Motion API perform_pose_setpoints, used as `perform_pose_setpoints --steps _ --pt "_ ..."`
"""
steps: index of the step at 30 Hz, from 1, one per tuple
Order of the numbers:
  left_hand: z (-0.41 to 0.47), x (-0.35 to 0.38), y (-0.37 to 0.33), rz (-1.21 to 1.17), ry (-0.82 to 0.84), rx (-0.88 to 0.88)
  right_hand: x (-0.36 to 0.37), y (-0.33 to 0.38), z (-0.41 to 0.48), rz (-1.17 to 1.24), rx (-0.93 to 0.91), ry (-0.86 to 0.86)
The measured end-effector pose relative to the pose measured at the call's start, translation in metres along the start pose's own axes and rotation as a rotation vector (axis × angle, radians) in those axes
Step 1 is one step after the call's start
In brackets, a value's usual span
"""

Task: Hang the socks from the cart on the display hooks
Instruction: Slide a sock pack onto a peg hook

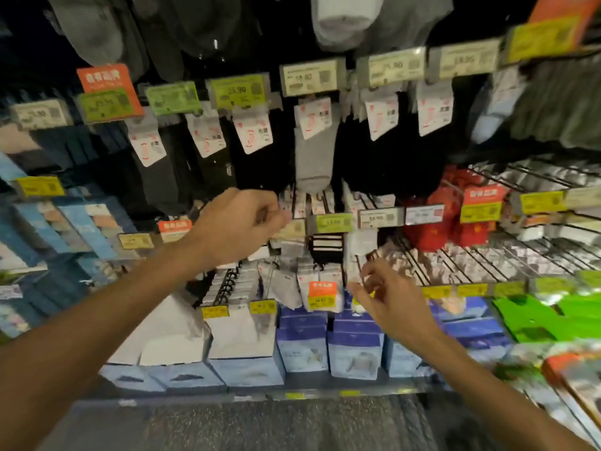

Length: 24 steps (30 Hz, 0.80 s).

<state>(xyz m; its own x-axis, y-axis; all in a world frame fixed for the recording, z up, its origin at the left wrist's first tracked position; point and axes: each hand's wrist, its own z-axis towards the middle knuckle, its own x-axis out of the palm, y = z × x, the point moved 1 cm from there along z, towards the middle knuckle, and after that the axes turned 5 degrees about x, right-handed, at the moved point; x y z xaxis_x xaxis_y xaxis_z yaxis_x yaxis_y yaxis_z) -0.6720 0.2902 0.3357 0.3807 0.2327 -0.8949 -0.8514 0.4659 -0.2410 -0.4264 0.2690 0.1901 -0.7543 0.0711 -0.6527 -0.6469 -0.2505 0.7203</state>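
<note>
I face a wall of socks hung on display hooks. My left hand (pixel 242 219) is raised to a middle-row hook, fingers pinched at the card tops of white sock packs (pixel 292 206); the blur hides whether it grips one. My right hand (pixel 387 294) hovers lower, in front of pale sock packs (pixel 357 252), fingers spread and holding nothing. A grey sock (pixel 313 157) hangs just above the left hand. A black-and-white striped pair (pixel 326 250) hangs between my hands. The cart is out of view.
Price tags (pixel 333 222) tip the hooks. Bare wire hooks (pixel 471 258) jut out at the right, beside red socks (pixel 445 219). Blue-and-white boxes (pixel 302 349) fill the bottom shelf, green packs (pixel 546 317) lie at the right, and grey floor (pixel 260 424) is below.
</note>
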Motion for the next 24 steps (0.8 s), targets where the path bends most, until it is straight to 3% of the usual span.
perform_pose_setpoints --steps 6,12,17,24 --pt "0.006 0.108 -0.116 -0.128 0.295 0.271 -0.038 -0.114 -0.130 -0.001 0.338 -0.024" --pt "-0.003 0.268 -0.252 -0.284 0.598 0.377 -0.102 -0.213 -0.227 -0.027 0.627 -0.151" --pt "-0.001 0.380 -0.367 -0.439 0.815 0.375 -0.163 -0.302 -0.292 -0.046 0.960 -0.246" --pt "0.000 0.526 -0.476 -0.509 1.085 0.216 -0.216 -0.417 -0.383 -0.037 1.313 -0.357"
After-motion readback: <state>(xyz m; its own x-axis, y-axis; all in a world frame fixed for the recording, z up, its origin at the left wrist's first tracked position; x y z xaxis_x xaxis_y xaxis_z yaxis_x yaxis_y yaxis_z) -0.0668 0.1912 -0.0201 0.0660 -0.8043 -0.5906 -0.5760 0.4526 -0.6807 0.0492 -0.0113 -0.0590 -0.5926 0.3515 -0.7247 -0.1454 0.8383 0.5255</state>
